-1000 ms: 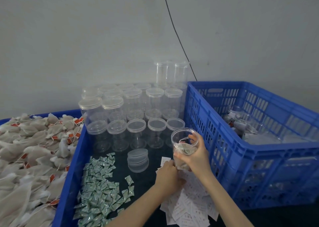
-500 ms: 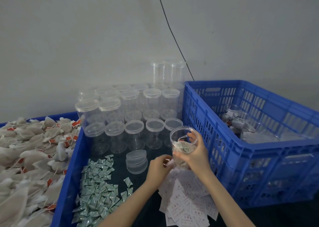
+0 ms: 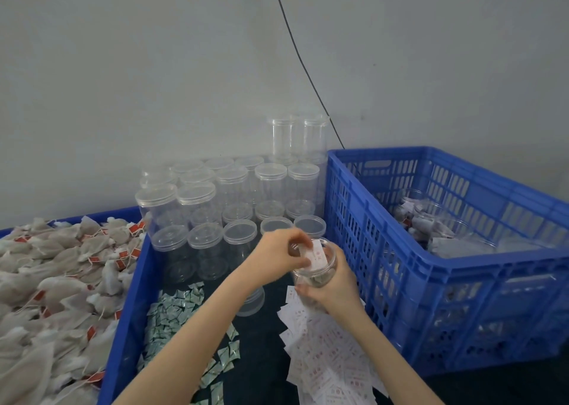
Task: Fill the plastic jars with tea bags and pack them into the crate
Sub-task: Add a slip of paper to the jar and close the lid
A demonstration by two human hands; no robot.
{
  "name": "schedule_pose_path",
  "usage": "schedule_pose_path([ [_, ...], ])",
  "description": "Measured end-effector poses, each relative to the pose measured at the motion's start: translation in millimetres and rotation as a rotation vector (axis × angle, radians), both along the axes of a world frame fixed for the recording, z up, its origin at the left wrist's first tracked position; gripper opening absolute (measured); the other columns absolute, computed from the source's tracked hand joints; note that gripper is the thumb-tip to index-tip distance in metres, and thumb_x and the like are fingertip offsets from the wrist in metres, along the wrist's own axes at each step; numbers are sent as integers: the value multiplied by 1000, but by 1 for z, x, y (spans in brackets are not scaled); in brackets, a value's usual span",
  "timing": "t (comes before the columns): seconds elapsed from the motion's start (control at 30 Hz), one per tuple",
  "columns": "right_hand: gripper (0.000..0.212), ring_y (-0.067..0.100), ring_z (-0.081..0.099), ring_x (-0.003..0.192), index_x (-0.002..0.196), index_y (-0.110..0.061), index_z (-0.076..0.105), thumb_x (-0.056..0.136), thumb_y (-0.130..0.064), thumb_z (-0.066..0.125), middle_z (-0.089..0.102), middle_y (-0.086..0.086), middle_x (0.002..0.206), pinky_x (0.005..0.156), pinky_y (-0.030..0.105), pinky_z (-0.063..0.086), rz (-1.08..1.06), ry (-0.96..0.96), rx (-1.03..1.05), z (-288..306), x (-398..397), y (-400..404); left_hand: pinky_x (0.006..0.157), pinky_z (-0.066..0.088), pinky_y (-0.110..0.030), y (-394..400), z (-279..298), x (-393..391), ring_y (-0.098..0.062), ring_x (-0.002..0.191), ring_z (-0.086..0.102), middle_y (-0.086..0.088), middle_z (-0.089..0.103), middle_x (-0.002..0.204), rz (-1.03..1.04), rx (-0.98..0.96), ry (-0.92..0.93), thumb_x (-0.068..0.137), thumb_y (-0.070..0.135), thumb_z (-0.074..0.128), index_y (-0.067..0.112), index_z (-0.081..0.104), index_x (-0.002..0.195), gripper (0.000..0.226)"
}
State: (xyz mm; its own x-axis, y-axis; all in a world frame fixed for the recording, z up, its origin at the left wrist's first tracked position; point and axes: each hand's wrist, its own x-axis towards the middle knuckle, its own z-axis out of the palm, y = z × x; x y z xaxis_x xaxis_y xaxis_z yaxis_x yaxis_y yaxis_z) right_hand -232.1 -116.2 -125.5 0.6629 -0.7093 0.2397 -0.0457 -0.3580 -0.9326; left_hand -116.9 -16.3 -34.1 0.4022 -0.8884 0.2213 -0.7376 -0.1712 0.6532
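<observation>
My right hand [image 3: 334, 287] grips an open clear plastic jar [image 3: 317, 269] with tea bags at its bottom, held above the dark table. My left hand [image 3: 278, 258] pinches a small white paper slip [image 3: 318, 258] with red print at the jar's mouth. More such slips [image 3: 326, 358] lie scattered under my right forearm. A heap of tea bags [image 3: 55, 281] with red tags fills the bin at left. The blue crate [image 3: 462, 281] at right holds several filled jars [image 3: 431, 223].
Several lidded empty jars [image 3: 234, 201] stand in rows and stacks against the wall. Loose lids [image 3: 252, 303] are stacked beside my left forearm. Small green-white sachets [image 3: 175, 312] lie in a pile near the blue bin wall [image 3: 135, 297]. A black cable [image 3: 301, 65] runs down the wall.
My left hand lifted from the slips on the table with one slip and brought it up to the jar's mouth. The right hand kept holding the jar.
</observation>
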Motion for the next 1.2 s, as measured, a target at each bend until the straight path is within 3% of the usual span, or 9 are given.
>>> schedule_pose_path([
  [0.13, 91, -16, 54, 103, 127, -45, 41, 56, -23, 94, 57, -23, 120, 75, 2, 45, 18, 16, -12, -1, -1, 3, 79, 54, -34, -9, 1, -4, -13, 89, 62, 5, 65, 103, 41, 185, -391, 84, 21, 68, 26, 67, 109, 25],
  [0.3, 87, -7, 56, 107, 117, -57, 40, 56, -26, 94, 55, -23, 120, 76, 6, 46, 3, 47, -17, -1, -4, 1, 81, 53, -34, -5, 4, -3, -12, 98, 58, 7, 62, 116, 51, 101, -469, 93, 30, 57, 29, 71, 107, 20],
  [0.43, 87, -11, 52, 106, 111, -64, 36, 56, -31, 93, 49, -31, 121, 73, 7, 44, -2, 56, -39, 5, -5, -2, 101, 34, -36, 1, -2, -1, -16, 133, 32, 3, 38, 148, 26, 117, -574, 95, 41, 50, 33, 71, 109, 27],
  [0.53, 86, -4, 55, 108, 107, -73, 35, 48, -43, 89, 50, -30, 120, 78, 11, 46, -4, 42, -21, 8, -1, -2, 114, 17, -40, 2, -5, -1, -16, 144, 9, 2, 16, 159, -9, 238, -465, 98, 49, 38, 30, 72, 108, 40],
  [0.63, 86, -3, 58, 108, 106, -74, 37, 52, -37, 93, 52, -28, 121, 82, 13, 46, -9, 16, 10, 10, 1, -2, 115, 15, -37, 4, -7, 2, -15, 144, 11, 5, 18, 158, 8, 123, -260, 98, 47, 38, 30, 63, 123, 39],
  [0.7, 90, -9, 58, 105, 122, -61, 38, 57, -31, 94, 53, -26, 119, 78, 9, 45, -18, -14, 18, 16, 2, -3, 111, 22, -23, 10, -10, 4, -7, 140, 24, 15, 27, 152, -51, 6, -3, 93, 47, 52, 38, 39, 140, 50],
  [0.8, 108, -11, 58, 103, 150, -28, 20, 69, -21, 90, 53, -19, 122, 86, 14, 47, 11, -90, 45, 29, 3, -7, 98, 41, -14, 15, -17, 1, 6, 126, 44, 34, 46, 133, -263, -34, 475, 80, 38, 74, 51, 16, 139, 84],
  [1.03, 114, -14, 47, 114, 154, -19, 12, 70, -15, 88, 42, -16, 134, 93, 2, 37, 59, -116, -59, 78, 4, -6, 90, 52, -22, 3, -11, 2, -2, 107, 62, 23, 63, 114, -133, -302, 381, 62, 14, 84, 69, 41, 112, 86],
  [1.2, 100, 5, 39, 133, 152, -22, 28, 72, -32, 87, 43, -9, 144, 111, 25, 34, 50, -65, -326, 129, 0, -8, 73, 44, -2, -3, 3, -2, 10, 95, 60, 30, 63, 104, -53, -404, 221, 60, 13, 84, 71, 41, 107, 86],
])
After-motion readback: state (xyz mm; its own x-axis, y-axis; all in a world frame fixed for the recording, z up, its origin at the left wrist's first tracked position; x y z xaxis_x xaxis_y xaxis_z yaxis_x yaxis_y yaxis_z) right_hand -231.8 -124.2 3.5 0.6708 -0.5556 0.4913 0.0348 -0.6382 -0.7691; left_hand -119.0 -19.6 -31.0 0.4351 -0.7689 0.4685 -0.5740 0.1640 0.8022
